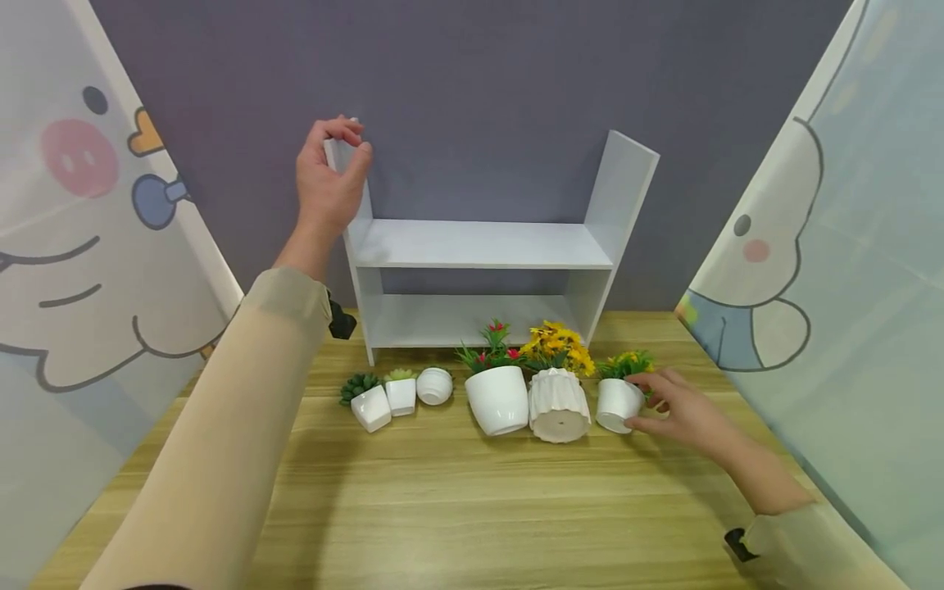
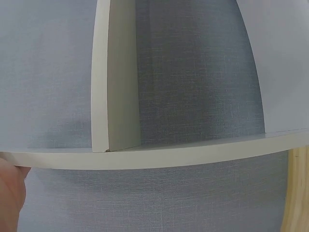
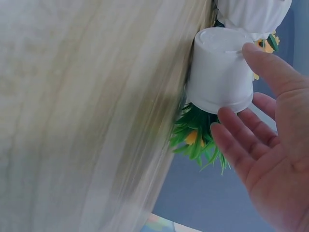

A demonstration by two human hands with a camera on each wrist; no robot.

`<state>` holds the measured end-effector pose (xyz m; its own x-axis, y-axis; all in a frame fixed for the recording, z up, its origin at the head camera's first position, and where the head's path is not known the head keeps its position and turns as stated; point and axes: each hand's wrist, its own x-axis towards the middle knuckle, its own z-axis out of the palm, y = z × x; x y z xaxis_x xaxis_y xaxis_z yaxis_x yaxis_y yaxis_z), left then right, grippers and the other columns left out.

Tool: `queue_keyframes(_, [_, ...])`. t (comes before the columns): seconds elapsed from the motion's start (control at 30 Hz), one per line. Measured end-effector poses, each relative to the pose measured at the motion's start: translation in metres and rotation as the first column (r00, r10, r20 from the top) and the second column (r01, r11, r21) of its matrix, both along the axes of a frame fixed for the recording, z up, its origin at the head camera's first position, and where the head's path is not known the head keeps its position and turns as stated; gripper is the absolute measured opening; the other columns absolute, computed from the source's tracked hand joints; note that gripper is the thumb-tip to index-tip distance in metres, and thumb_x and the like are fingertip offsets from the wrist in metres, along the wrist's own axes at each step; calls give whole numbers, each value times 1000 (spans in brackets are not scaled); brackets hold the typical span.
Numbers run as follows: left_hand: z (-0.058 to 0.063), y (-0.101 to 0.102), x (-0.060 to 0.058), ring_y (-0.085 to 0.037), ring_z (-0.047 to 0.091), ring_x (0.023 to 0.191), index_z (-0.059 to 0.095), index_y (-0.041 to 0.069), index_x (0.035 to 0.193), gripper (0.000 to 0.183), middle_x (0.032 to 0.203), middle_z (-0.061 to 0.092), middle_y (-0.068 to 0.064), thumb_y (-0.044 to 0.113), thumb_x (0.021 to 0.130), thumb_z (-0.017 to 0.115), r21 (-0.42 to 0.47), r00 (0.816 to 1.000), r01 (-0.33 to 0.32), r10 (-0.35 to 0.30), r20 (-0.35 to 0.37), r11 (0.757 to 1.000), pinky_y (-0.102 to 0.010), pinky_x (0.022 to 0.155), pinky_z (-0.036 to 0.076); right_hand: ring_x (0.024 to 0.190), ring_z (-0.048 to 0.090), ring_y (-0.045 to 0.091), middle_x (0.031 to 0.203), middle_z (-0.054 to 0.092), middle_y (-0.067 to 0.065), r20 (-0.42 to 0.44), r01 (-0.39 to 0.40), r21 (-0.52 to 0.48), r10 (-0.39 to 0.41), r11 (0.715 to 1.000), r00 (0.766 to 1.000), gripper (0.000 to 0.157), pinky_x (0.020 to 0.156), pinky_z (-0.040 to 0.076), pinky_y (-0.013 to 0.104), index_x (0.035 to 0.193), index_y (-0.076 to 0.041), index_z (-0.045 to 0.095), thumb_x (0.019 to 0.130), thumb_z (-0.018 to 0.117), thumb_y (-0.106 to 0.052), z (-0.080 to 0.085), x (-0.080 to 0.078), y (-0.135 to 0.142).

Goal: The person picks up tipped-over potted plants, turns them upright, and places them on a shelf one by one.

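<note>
My left hand (image 1: pixel 328 176) grips the top of the left side panel of a white shelf (image 1: pixel 479 244), its thumb on the inner side; part of this hand (image 2: pixel 10 195) shows at the left wrist view's edge. Low on the right, my right hand (image 1: pixel 682 410) pinches a small white potted plant (image 1: pixel 618 405) with yellow flowers, lying on its side. In the right wrist view the thumb meets the base of the pot (image 3: pixel 219 72) and fingertips lie by its rim. Beside it lies a ribbed white pot (image 1: pixel 559 403) with yellow flowers.
A larger white pot (image 1: pixel 498 401) with red flowers lies left of the ribbed one. Farther left are small white pots, two with succulents (image 1: pixel 370 408) (image 1: pixel 401 396) and a rounded one (image 1: pixel 434 386). All lie on the wooden table (image 1: pixel 442 508), before the shelf. Cartoon-printed panels (image 1: pixel 88 270) flank the table.
</note>
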<state>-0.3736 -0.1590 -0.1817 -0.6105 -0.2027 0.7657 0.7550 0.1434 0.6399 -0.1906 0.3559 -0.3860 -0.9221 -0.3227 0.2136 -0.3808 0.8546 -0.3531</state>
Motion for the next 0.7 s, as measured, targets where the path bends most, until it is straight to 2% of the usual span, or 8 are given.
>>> queue_keyframes(0.13, [-3,-4,-10,-21,51,156,61,23,90,18,125,71,0,10,99,70,-15,1000,-21,21,3,1000,-20,128,34,98,74,28,114,62,14,11,-12,-16,12,1000,1000,63,81,66,44,142,-2,66,89,93,-22,0,-1,1])
queue_keyframes(0.27, [-3,-5,-13,-20,51,156,60,22,91,18,124,71,3,10,99,71,-21,1000,-31,31,5,999,-19,128,32,101,76,30,117,62,15,6,-31,-28,31,999,1000,62,80,67,43,143,-2,65,90,92,-20,0,-3,2])
queue_keyframes(0.5, [-1,-4,-6,-19,49,158,58,23,90,20,131,70,-9,10,100,69,-26,999,-36,37,18,999,-20,128,33,101,76,34,121,61,20,0,-70,-44,70,997,998,61,81,67,47,144,0,64,91,90,-14,0,-5,5])
queue_keyframes(0.7, [-1,-2,-3,-15,48,158,57,25,91,20,138,69,-13,13,102,68,-53,997,-57,60,49,997,-20,130,28,102,76,34,120,61,18,2,-79,-54,79,995,997,63,83,67,49,145,1,63,90,90,-13,-2,-4,6])
